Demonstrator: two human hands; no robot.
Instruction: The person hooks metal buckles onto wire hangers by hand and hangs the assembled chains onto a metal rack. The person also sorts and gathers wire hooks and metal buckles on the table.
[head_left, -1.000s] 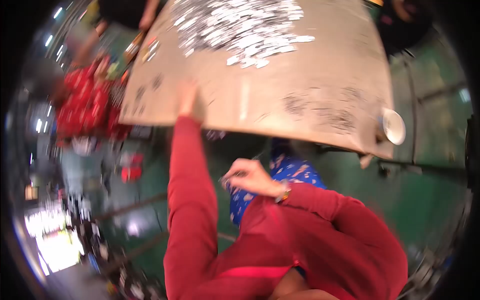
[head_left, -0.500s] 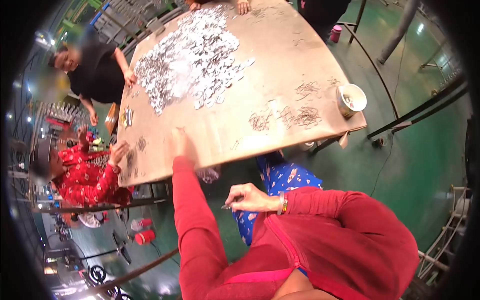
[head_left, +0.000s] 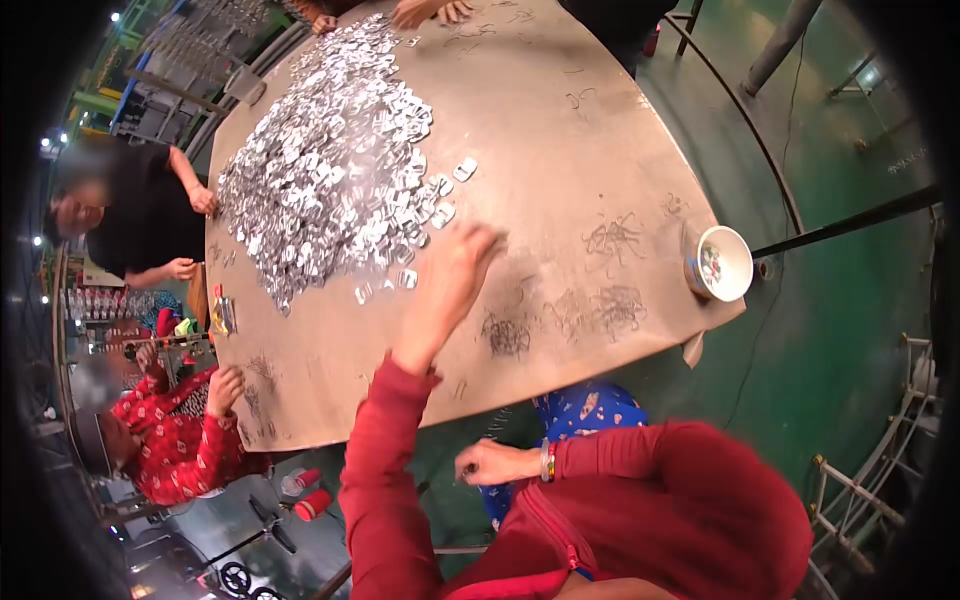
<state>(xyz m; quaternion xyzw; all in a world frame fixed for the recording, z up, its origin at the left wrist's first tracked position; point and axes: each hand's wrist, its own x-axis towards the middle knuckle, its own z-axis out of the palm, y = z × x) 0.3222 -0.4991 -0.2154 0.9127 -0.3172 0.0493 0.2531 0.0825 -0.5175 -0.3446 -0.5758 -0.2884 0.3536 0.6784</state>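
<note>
My left hand [head_left: 450, 285] is over the brown-covered table [head_left: 530, 130], between the heap of silvery metal pieces [head_left: 330, 170] and the dark bunches of thin bent pieces [head_left: 507, 335]. Its fingers are blurred, and whatever they may hold cannot be made out. Below the table's near edge, my right hand [head_left: 500, 462], with bracelets at the wrist, is closed around something small and dark. A few loose silvery pieces [head_left: 464, 169] lie apart from the heap.
A white tub [head_left: 725, 265] with small items inside stands at the table's right corner. A person in black [head_left: 150, 200] and a person in red [head_left: 180, 440] are at the left side. Another person's hands [head_left: 430, 12] rest at the far edge.
My left hand has moved right across the table, toward the bent pieces. My right hand remains closed below the edge. The view has shifted, so the table sits lower and further left.
</note>
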